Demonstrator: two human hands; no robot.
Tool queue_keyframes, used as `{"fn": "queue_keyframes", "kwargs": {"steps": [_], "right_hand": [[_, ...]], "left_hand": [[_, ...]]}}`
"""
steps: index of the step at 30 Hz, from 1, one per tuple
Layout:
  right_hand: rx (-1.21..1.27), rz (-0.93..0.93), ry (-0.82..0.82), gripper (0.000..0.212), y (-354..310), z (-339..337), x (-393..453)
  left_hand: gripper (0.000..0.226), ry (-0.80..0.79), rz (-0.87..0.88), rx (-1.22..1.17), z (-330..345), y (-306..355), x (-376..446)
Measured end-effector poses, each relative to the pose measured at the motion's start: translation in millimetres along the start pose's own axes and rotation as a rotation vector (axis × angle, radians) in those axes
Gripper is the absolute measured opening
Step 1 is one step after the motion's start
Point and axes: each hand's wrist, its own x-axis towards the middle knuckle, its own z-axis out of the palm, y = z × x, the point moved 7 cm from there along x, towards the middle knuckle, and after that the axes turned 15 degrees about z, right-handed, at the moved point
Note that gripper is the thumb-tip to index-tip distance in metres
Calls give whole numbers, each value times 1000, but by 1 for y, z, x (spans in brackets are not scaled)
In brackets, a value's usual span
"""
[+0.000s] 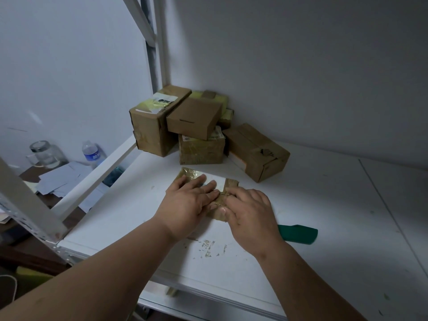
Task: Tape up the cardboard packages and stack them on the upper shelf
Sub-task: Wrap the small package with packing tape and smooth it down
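Note:
A small flat cardboard package (192,176) wrapped in shiny tape, with a white label, lies on the white shelf board (324,216) in front of me. My left hand (185,205) lies flat on its top with straight fingers. My right hand (250,214) presses on the package's right side, its thumb against the near edge. Behind it, in the shelf's back corner, stand several taped cardboard boxes (194,118), piled two high.
A green tool (298,234) lies on the shelf just right of my right wrist. White shelf uprights (159,42) rise at the left. Beyond the shelf's left rail (97,172), a lower table holds a glass jar (45,154), a water bottle (91,152) and papers.

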Motion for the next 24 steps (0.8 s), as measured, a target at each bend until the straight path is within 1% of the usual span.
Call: {"fn": "queue_keyframes", "kwargs": {"steps": [3, 5, 7, 8, 9, 11, 12, 14, 18, 24], "right_hand": [[1, 9, 10, 32, 0, -6, 1], [56, 63, 1, 41, 2, -16, 7], [75, 126, -43, 41, 2, -22, 18], [55, 148, -78, 39, 1, -22, 22], [31, 164, -132, 43, 1, -18, 26], [-20, 187, -296, 57, 1, -3, 29], [-47, 197, -371, 60, 2, 4, 28], [-93, 212, -439, 62, 5, 11, 26], [-152, 208, -457, 66, 10, 11, 28], [-118, 225, -459, 61, 9, 15, 22]], "left_hand": [[45, 24, 14, 18, -1, 1, 0], [45, 35, 15, 21, -1, 2, 0], [46, 30, 22, 18, 0, 0, 1], [46, 23, 37, 5, 1, -2, 1], [47, 12, 58, -13, 0, -4, 1], [49, -4, 107, -36, -1, -9, 1], [49, -5, 130, -30, -2, -11, 1], [49, -3, 154, -10, -3, -13, 1], [47, 36, 136, -20, -2, -14, -1], [42, 97, 73, -54, -6, -14, -3]]}}
